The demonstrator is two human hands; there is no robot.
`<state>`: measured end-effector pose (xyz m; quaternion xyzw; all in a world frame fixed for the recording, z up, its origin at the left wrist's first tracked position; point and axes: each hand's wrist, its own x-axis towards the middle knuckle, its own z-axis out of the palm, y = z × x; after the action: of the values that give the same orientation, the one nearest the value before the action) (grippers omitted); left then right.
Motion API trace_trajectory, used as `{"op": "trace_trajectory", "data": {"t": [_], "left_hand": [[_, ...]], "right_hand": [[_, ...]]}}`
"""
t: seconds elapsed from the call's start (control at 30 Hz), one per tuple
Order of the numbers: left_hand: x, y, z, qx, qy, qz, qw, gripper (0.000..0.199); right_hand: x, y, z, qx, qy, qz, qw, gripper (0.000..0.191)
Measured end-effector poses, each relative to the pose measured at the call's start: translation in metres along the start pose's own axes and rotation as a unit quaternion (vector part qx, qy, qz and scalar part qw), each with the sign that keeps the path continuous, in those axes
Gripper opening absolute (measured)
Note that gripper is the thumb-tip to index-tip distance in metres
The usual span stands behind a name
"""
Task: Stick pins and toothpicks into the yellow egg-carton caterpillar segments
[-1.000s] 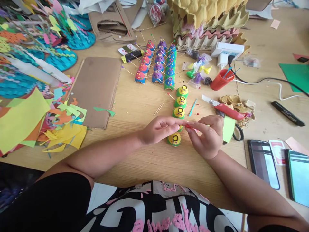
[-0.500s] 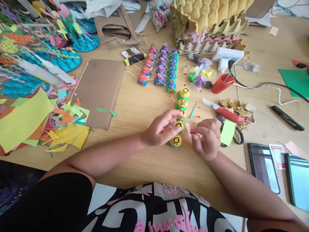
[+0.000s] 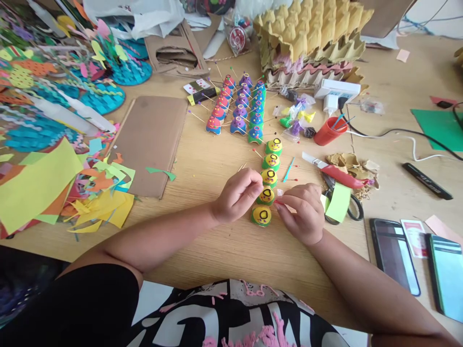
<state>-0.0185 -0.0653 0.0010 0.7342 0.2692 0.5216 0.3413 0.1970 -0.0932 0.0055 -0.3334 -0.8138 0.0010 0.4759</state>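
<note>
A caterpillar cut from egg carton, with yellow, face-painted tops and green sides (image 3: 261,217), lies in the middle of the table. My left hand (image 3: 238,195) is at its left side, thumb and fingers pinched together; whatever is between them is hidden. On the other side, my right hand (image 3: 304,212) pinches a small red piece (image 3: 277,202) close to the bumps. A scrap of clear plastic (image 3: 279,192) shows by the right fingertips. Beyond, a blue stick (image 3: 288,169) lies beside red-tipped toothpicks (image 3: 291,180). Plain toothpicks (image 3: 242,166) lie above my left hand.
Finished-looking caterpillars in red (image 3: 218,112), purple (image 3: 239,111) and blue-green (image 3: 257,107) stand behind. Right of me are a red cup (image 3: 327,132), a red-handled cutter (image 3: 340,176), scissors (image 3: 356,207) and phones (image 3: 395,255). Cardboard (image 3: 148,144) and paper scraps (image 3: 104,207) lie left.
My left hand has drawn back slightly from the caterpillar, its fingers now closed into a pinch. My right hand has moved left and a little down with the red piece.
</note>
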Motion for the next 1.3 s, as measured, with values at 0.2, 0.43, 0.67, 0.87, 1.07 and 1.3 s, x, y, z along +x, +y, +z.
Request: {"op": "trace_trajectory", "data": {"t": [0.2, 0.43, 0.67, 0.87, 1.07, 1.3], "left_hand": [[0.006, -0.003, 0.006, -0.113, 0.042, -0.129, 0.984, 0.032], [0.011, -0.013, 0.005, -0.138, 0.090, -0.154, 0.974, 0.038], [0.013, -0.027, 0.003, -0.163, 0.111, -0.200, 0.960, 0.041], [0.015, -0.026, -0.005, -0.047, 0.084, -0.144, 0.985, 0.037], [0.014, -0.029, -0.004, -0.101, 0.094, -0.175, 0.975, 0.032], [0.010, -0.024, -0.003, -0.155, 0.023, -0.206, 0.966, 0.037]], "right_hand": [[0.000, -0.007, 0.006, 0.131, -0.003, 0.064, 0.989, 0.030], [0.020, -0.017, 0.013, 0.304, 0.101, 0.333, 0.887, 0.007], [0.042, -0.012, 0.041, 0.392, 0.149, 0.401, 0.815, 0.017], [0.024, -0.010, 0.048, 0.289, 0.194, 0.301, 0.888, 0.017], [0.016, 0.000, 0.048, 0.279, 0.142, 0.291, 0.904, 0.018], [0.020, -0.005, 0.046, 0.263, 0.175, 0.258, 0.913, 0.017]]}}
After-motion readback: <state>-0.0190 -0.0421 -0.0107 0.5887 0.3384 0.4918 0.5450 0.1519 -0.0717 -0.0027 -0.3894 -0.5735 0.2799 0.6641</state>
